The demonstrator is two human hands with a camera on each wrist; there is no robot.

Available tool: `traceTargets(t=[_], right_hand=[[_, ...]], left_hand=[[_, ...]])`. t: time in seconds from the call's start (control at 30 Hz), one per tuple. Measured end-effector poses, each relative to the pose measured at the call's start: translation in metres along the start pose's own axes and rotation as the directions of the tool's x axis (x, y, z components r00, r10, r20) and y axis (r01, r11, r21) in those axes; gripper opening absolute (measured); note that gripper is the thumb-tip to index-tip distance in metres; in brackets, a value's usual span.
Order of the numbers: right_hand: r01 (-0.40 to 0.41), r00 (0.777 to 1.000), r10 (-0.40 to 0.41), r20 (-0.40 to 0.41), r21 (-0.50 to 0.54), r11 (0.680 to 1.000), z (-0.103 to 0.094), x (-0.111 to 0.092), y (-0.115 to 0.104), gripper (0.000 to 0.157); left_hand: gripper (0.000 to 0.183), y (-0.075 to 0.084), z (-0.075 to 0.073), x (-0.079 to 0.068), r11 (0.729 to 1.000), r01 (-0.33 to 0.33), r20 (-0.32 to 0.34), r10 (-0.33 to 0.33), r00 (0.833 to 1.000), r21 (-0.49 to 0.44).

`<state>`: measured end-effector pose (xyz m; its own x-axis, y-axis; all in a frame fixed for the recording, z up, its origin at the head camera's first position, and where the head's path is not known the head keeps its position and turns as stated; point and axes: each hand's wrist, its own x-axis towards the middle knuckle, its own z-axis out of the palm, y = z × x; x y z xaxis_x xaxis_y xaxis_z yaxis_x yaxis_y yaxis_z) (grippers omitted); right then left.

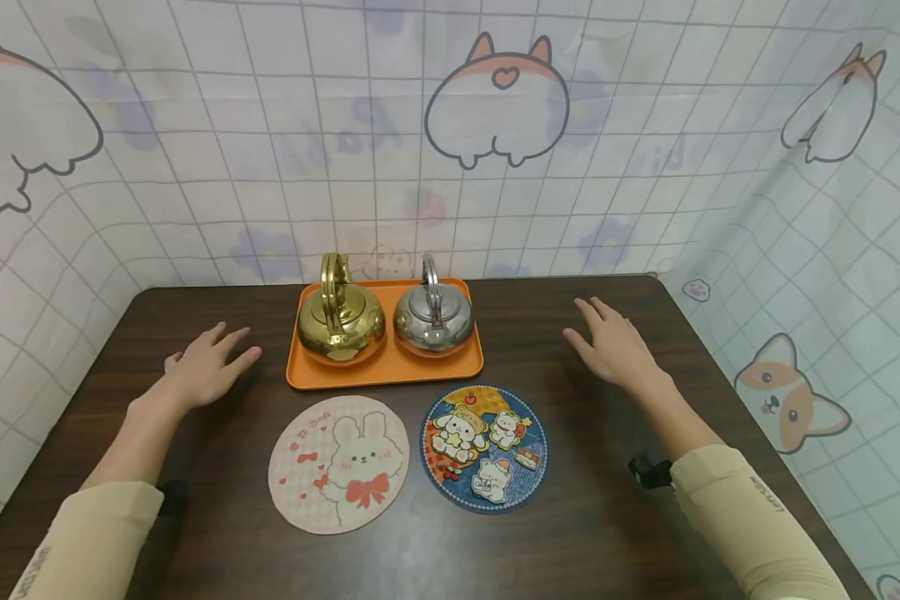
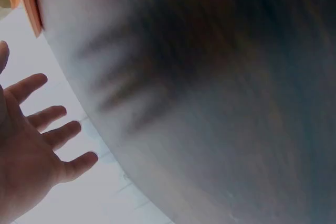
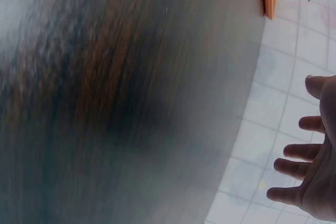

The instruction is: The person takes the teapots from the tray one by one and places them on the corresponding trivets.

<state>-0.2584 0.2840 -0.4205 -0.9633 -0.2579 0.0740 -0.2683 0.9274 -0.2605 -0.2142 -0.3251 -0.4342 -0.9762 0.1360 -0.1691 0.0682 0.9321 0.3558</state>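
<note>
My left hand [image 1: 206,367] hovers over the left part of the table with its fingers spread, holding nothing. To its right stands an orange tray [image 1: 450,372] bearing a gold kettle [image 1: 342,325] and a silver kettle [image 1: 433,321], side by side, handles up. On the other side, my right hand [image 1: 613,343] is also held over the table, fingers extended and nothing in them. In the left wrist view the left palm [image 2: 26,161] shows with its fingers apart. The right wrist view has the right hand [image 3: 315,166] at its edge, fingers straight.
In front of the tray lie a round pink rabbit mat [image 1: 307,492] and a round blue mat [image 1: 521,483] with cartoon bears. The dark wooden table [image 1: 495,558] meets a white gridded curtain [image 1: 375,192] at the back, which also runs along both sides.
</note>
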Motion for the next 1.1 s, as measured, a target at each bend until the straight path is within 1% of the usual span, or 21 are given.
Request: traceTargets(t=[0.17, 0.3, 0.53, 0.63, 0.87, 1.0, 1.1], right_hand=[[0.043, 0.998, -0.043, -0.05, 0.005, 0.999, -0.002, -0.002, -0.007, 0.065], [0.063, 0.995, -0.062, -0.08, 0.007, 0.998, -0.004, -0.003, -0.012, 0.064], [0.099, 0.987, -0.096, -0.126, 0.014, 0.995, -0.006, -0.005, -0.023, 0.06], [0.11, 0.984, -0.105, -0.146, 0.024, 0.994, -0.006, -0.006, -0.027, 0.059], [0.139, 0.973, -0.13, -0.19, 0.033, 0.99, -0.006, -0.01, -0.036, 0.055], [0.161, 0.963, -0.145, -0.227, 0.049, 0.986, -0.006, -0.011, -0.042, 0.051], [0.18, 0.954, -0.158, -0.254, 0.063, 0.982, -0.006, -0.012, -0.047, 0.048]], left_hand=[[0.08, 0.007, 0.003, 0.002, 0.999, -0.016, -0.004, 0.016, 1.0, -0.047], [0.079, 0.013, 0.005, 0.002, 0.997, -0.029, -0.008, 0.029, 1.0, -0.075], [0.074, 0.024, 0.005, 0.002, 0.986, -0.1, -0.035, 0.096, 0.995, -0.133], [0.072, 0.027, 0.007, 0.003, 0.982, -0.114, -0.054, 0.107, 0.993, -0.15], [0.069, 0.033, 0.009, 0.004, 0.976, -0.122, -0.096, 0.106, 0.99, -0.181], [0.069, 0.039, 0.009, 0.004, 0.972, -0.098, -0.083, 0.082, 0.993, -0.215], [0.068, 0.044, 0.009, 0.005, 0.961, -0.074, -0.06, 0.06, 0.996, -0.266]])
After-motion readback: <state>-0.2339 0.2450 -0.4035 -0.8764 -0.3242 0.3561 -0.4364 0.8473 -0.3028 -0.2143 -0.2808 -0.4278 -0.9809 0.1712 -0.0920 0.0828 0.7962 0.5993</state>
